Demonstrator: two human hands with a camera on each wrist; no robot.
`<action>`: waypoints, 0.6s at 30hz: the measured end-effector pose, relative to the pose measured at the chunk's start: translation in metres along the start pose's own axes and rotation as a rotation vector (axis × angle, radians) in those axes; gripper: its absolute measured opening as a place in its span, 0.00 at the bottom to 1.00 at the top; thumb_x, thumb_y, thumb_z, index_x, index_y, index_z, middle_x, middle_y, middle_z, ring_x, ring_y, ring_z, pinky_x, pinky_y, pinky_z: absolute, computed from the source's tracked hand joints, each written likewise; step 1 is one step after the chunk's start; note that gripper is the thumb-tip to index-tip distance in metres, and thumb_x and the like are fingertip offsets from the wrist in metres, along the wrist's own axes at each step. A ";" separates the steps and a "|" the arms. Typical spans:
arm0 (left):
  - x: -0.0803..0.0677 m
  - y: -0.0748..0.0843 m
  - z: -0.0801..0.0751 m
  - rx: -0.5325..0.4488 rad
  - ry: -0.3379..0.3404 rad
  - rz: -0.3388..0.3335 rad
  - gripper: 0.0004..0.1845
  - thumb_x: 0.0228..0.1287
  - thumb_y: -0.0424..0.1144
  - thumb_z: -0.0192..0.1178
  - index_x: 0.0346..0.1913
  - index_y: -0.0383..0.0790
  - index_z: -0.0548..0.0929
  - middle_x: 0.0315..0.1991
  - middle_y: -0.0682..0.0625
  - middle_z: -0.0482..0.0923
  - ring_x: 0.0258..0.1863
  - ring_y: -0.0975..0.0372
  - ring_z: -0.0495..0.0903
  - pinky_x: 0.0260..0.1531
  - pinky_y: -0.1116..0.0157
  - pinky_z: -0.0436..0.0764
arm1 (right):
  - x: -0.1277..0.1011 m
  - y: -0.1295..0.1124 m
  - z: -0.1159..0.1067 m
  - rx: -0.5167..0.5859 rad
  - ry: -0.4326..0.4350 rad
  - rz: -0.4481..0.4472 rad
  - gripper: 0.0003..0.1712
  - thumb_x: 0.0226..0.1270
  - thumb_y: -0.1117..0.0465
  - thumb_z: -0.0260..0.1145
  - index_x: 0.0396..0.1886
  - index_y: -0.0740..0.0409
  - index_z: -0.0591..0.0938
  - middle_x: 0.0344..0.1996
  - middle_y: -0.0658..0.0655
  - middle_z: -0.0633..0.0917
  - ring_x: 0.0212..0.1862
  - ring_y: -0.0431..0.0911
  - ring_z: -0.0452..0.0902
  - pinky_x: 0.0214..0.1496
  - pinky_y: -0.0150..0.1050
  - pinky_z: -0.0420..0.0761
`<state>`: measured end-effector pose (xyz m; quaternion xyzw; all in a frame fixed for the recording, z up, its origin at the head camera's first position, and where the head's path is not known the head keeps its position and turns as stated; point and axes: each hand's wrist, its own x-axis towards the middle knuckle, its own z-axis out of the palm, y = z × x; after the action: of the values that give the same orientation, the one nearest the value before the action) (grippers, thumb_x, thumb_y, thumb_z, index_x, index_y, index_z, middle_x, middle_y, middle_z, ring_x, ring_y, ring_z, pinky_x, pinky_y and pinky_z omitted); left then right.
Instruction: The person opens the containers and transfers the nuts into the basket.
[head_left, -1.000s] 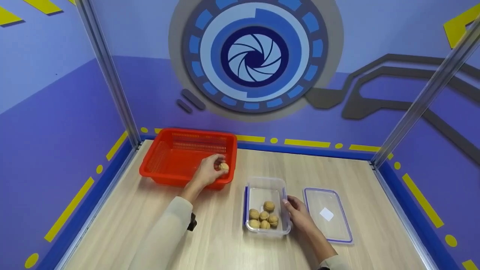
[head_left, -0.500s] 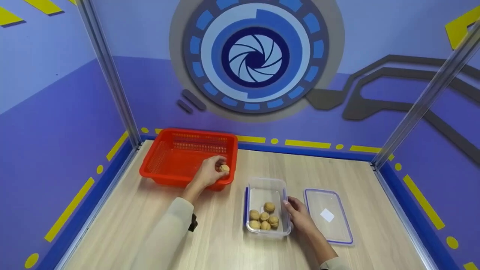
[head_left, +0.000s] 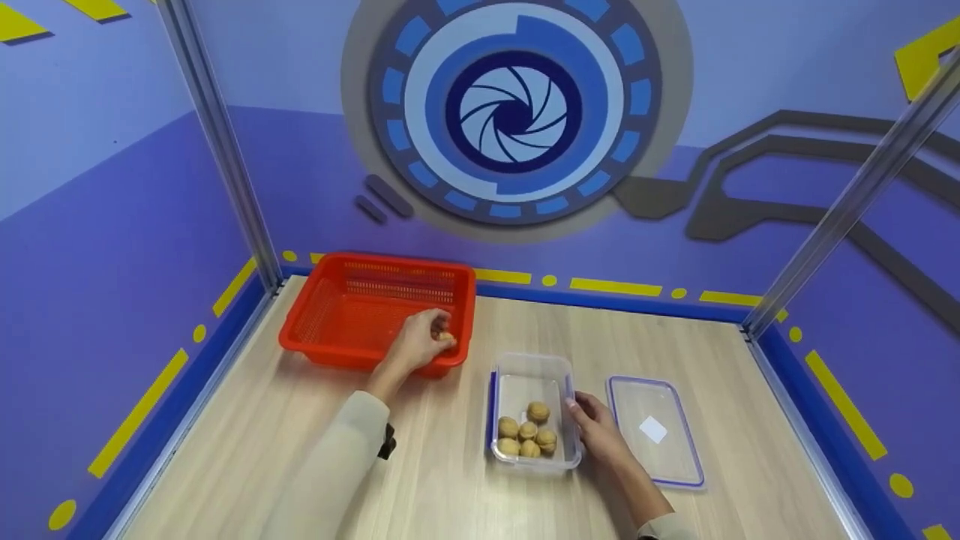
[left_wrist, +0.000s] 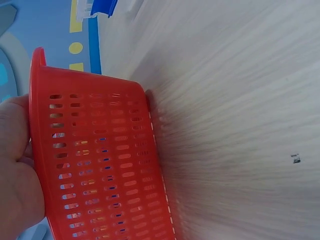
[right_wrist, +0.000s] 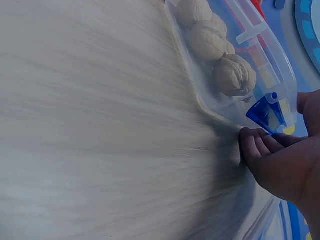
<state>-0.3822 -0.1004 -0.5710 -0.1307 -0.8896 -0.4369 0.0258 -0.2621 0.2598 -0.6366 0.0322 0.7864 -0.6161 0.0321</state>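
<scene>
In the head view my left hand (head_left: 417, 341) reaches over the front right of the red basket (head_left: 330, 352) and pinches a walnut (head_left: 445, 337), which the fingers partly cover. The left wrist view shows that hand beyond the slotted basket wall (left_wrist: 100, 160), and the walnut is out of sight there. My right hand (head_left: 602, 433) grips the right side of a clear plastic container (head_left: 534, 367), thumb at the rim and fingers outside. Several walnuts (head_left: 528, 432) lie at its near end. From the right wrist, walnuts (right_wrist: 234, 75) show through the wall, near a blue clip (right_wrist: 267, 112).
Right of the container lies its clear lid (head_left: 679, 457) with a purple-blue edge and a white label. The wooden table (head_left: 435, 465) is bounded by patterned panels (head_left: 300, 187) at the back and both sides.
The left fingers have shifted slightly around the walnut, which shows less than before. The right hand and the container have stayed in place.
</scene>
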 end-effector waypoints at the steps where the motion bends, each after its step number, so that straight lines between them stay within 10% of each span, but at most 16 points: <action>1: 0.000 0.000 0.000 -0.002 0.000 -0.001 0.24 0.69 0.37 0.73 0.64 0.36 0.80 0.58 0.41 0.83 0.55 0.52 0.83 0.60 0.54 0.83 | -0.001 0.000 0.000 -0.002 -0.002 0.005 0.33 0.86 0.53 0.57 0.75 0.74 0.67 0.71 0.75 0.73 0.72 0.66 0.69 0.70 0.65 0.73; 18: 0.004 0.014 -0.002 0.006 0.080 0.043 0.27 0.70 0.41 0.73 0.67 0.35 0.80 0.61 0.44 0.82 0.61 0.52 0.80 0.66 0.54 0.79 | 0.001 0.002 0.000 -0.013 0.004 -0.048 0.31 0.86 0.55 0.58 0.72 0.78 0.69 0.66 0.77 0.76 0.68 0.66 0.73 0.68 0.62 0.76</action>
<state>-0.3823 -0.0925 -0.5585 -0.1320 -0.8862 -0.4383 0.0710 -0.2627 0.2604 -0.6383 0.0142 0.7910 -0.6114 0.0160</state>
